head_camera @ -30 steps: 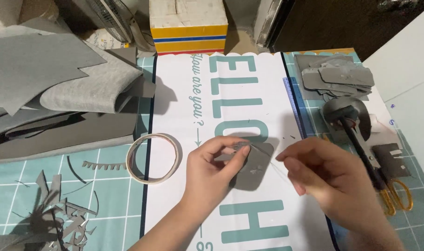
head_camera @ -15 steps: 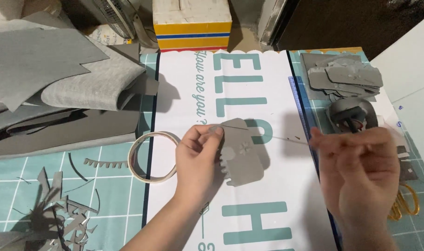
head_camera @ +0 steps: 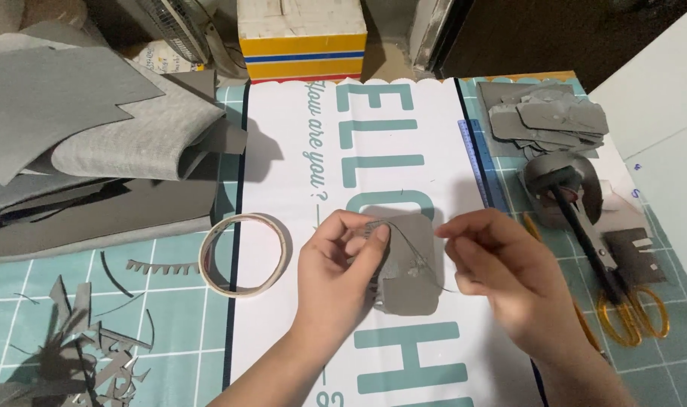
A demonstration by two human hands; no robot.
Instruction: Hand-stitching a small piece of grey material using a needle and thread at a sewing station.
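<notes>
In the head view, the left hand sits just below the middle of the frame, its thumb and fingers pinched on the upper left edge of a small grey rounded-rectangle felt patch, which lies flat on the white paper banner with teal lettering. The right hand, right of centre, has its fingertips drawn together as if pinching the end of a thin grey thread that crosses the patch diagonally; whether a needle is between those fingers is too small to tell.

The patch looks light, soft and floppy, with a matte, slightly fuzzy face. It would likely bend rather than stay stiff, so a pinch at its edge, close to the stitching, seems the steadiest hold. The thread appears fine and easy to snag or pull loose.

Left of the hands lies a cream ring of tape, resting partly on the banner edge and partly on the teal gridded cutting mat. Grey felt offcuts litter the lower left, and folded sheets of grey felt fill the upper left. At the upper right sits a stack of cut grey felt pieces, and below it black-bladed scissors with yellow handles. A yellow, white and blue box stands at the top centre.
</notes>
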